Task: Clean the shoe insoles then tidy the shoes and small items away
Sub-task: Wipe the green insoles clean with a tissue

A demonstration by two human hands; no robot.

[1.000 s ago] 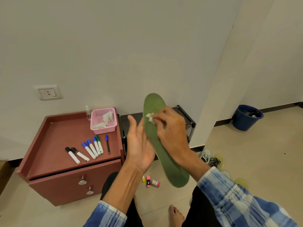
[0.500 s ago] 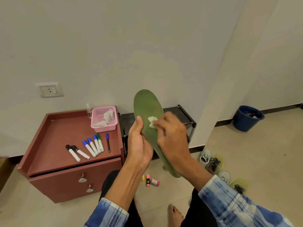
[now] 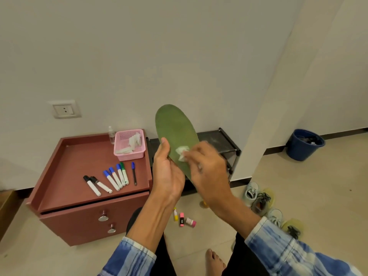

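Just right of the cabinet (image 3: 79, 156), the left hand (image 3: 169, 176) grips the insole (image 3: 175, 126), fingers curled round it. The blurred right hand (image 3: 209, 172) seems to pinch a wipe (image 3: 181, 152) against it.

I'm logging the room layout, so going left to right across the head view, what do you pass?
Socket → black markers → pink basket → insole → blue bin.
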